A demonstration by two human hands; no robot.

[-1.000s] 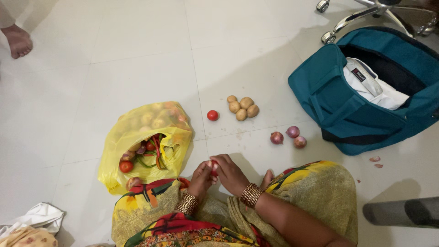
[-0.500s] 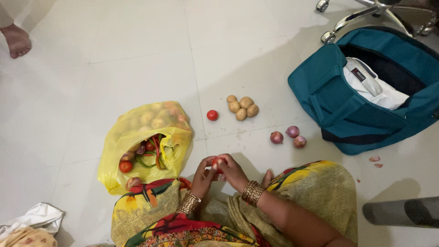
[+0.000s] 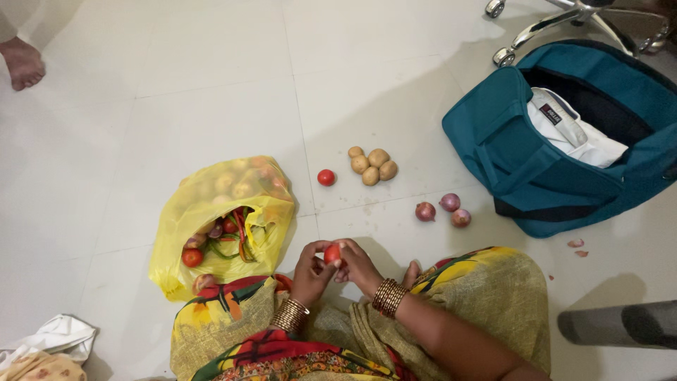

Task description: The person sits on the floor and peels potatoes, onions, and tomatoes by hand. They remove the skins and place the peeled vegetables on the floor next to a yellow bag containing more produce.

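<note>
both hands, left hand (image 3: 310, 269) and right hand (image 3: 358, 267), close together on one small tomato (image 3: 333, 253), pinched between fingertips above the lap; yellow plastic bag (image 3: 211, 204) lies open beside them; sorted potatoes (image 3: 372, 166) lie apart on the floor (image 3: 211, 85).

A single head-worn camera looked steeply down at the tiled floor (image 3: 211, 106) from above the seated person, close enough that the hands filled the lower middle of the frame. The view faced forward, reaching a chair base (image 3: 557, 17) at the upper right.
</note>
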